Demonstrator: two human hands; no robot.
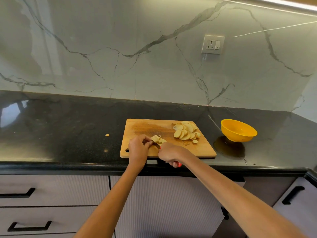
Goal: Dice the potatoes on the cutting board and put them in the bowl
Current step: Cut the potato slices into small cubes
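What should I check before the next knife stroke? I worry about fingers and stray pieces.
1. Left hand steadies the small potato stack: ok.
2. Left fingertips clear of the blade: cannot tell.
3. Right hand has a grip on the red-handled knife: ok.
4. Cutting board wholly on the counter: ok.
5. Yellow bowl upright beside the board: ok.
6. All potato on the board: not ok, a scrap lies left of it.

Soft, warm light falls from a strip [267, 4] high above and right of the hands [154, 150], streaking the marble wall [154, 66]. The dark surface [68, 126] left of the hands mirrors a pale window glare. Wide-angle bending curves the edges; detail stays fairly sharp.
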